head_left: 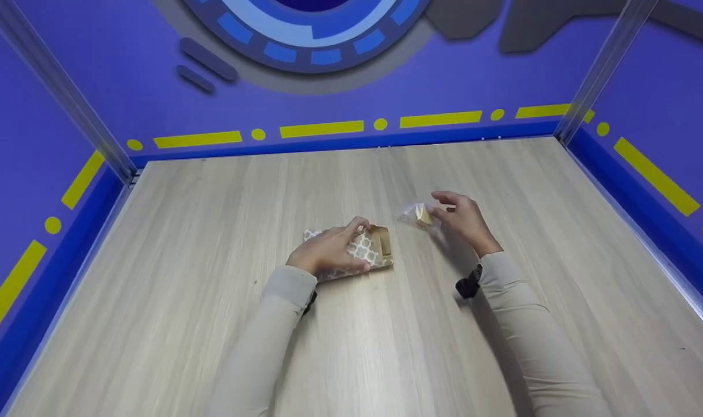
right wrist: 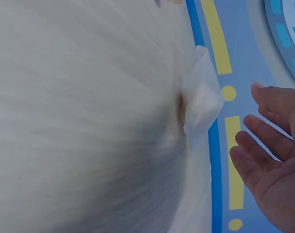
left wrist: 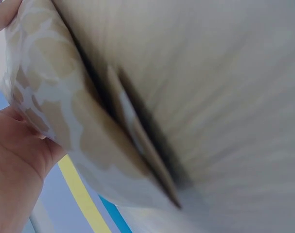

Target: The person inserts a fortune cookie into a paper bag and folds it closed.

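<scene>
My left hand (head_left: 328, 249) grips a small cardboard box (head_left: 363, 248) with a white and grey-beige lattice pattern. Its thumb lies on the near side, its fingers on the far side. The box lies on the table, and its right end stands open, showing brown cardboard inside. In the left wrist view, the box (left wrist: 64, 97) is close up and a thin flap (left wrist: 137, 126) sticks out. A clear plastic bag (head_left: 412, 214) with a pale yellow piece inside rests right of the box. Beside it, my right hand (head_left: 464, 220) has loosely bent, spread fingers; in the right wrist view a gap separates them from the bag (right wrist: 201, 99).
The wood-grain table (head_left: 212, 231) spreads out on all sides of the hands. A blue wall (head_left: 328, 104) with yellow marks borders its back, and similar panels stand left and right. Metal posts (head_left: 606, 75) rise at the back corners.
</scene>
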